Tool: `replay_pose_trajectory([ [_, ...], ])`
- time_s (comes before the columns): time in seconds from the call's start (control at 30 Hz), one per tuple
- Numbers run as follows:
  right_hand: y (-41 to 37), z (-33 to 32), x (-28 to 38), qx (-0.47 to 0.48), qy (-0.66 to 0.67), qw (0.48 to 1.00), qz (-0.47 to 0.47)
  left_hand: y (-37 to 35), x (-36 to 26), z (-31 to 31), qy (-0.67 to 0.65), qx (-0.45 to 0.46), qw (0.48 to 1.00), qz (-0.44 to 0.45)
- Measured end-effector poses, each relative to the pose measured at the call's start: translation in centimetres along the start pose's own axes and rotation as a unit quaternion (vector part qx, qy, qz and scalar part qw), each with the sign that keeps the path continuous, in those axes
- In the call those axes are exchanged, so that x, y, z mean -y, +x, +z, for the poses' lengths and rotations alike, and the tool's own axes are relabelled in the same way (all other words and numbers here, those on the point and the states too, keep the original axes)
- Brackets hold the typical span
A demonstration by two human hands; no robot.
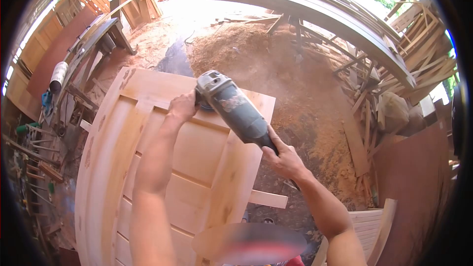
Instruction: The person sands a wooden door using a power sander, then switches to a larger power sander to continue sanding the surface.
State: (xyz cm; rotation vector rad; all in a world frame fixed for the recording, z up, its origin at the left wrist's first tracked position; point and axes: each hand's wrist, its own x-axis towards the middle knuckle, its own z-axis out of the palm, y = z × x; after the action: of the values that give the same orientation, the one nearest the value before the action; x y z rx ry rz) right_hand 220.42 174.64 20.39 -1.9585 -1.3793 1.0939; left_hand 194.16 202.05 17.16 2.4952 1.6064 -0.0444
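A grey-blue angle grinder (239, 111) lies across the top rail of a pale wooden panelled door (189, 152). My right hand (286, 157) is wrapped round the rear handle of the tool, past the door's right edge. At the front end, my left hand (183, 106) grips beside the tool's head; the side grip itself is mostly hidden by the fingers. Beneath the head a bit of blue disc shows, close against the wood, and whether it touches cannot be made out. Hazy dust hangs to the right of the tool.
Sawdust (236, 49) covers the ground beyond the door. Long boards (315, 12) rest on a stand at the back right, with scrap wood (364, 88) heaped below. A cluttered workbench (93, 44) stands on the left. A wooden support bar (268, 199) juts from under the door.
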Motion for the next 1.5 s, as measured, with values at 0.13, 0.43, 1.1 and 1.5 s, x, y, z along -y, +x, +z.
replay_pose_trajectory([
  [0.13, -3.0, -3.0, -2.5, -0.071, 0.003, 0.997, 0.013, 1.4, -6.1, 1.7, -0.013, -0.008, 0.998, 0.056],
  [0.43, -9.7, -9.4, -12.1, -0.129, 0.009, 0.991, -0.026, -1.9, -19.3, 2.1, -0.062, 0.016, 0.992, 0.107],
  [1.1, -16.9, -9.5, -11.6, 0.076, -0.057, 0.993, -0.065, -23.5, -15.1, 4.3, -0.119, 0.061, 0.988, -0.071],
  [1.5, -6.4, -12.9, -10.5, -0.014, 0.059, 0.997, 0.053, -5.5, -17.3, 1.8, -0.075, 0.046, 0.996, 0.029],
])
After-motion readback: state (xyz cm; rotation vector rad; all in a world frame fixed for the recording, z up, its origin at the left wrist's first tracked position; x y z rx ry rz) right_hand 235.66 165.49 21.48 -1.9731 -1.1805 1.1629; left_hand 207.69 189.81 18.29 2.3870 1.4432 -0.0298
